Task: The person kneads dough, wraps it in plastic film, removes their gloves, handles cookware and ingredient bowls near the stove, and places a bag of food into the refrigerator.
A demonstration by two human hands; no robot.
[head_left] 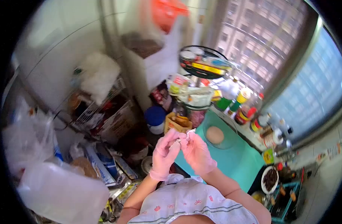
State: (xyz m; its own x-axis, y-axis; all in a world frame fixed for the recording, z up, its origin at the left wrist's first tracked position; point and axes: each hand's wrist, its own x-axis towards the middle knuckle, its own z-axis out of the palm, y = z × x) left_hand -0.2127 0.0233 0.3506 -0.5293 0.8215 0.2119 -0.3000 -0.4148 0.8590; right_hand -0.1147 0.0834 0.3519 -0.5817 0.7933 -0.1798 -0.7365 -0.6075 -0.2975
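Both my hands are in thin, see-through gloves and meet in front of my chest. My left hand (165, 154) has its fingers bent and pinched together. My right hand (198, 152) is also closed, its fingertips touching those of the left. Between them a bit of a small whitish, crinkled piece (192, 131) shows; its kind is too small and blurred to tell. Beyond the right hand, a clear glass bowl (230, 143) holds a round pale ball of dough (215, 135). The bowl stands on a green mat (236, 164).
Sauce bottles (245, 114) line the window sill. A tiered rack (202, 69) with packets stands at the back, near a blue-lidded tub (155, 117) and a wooden box (176, 123). A white plate of dark food (270, 180) sits at right; plastic bags (29, 134) crowd the left.
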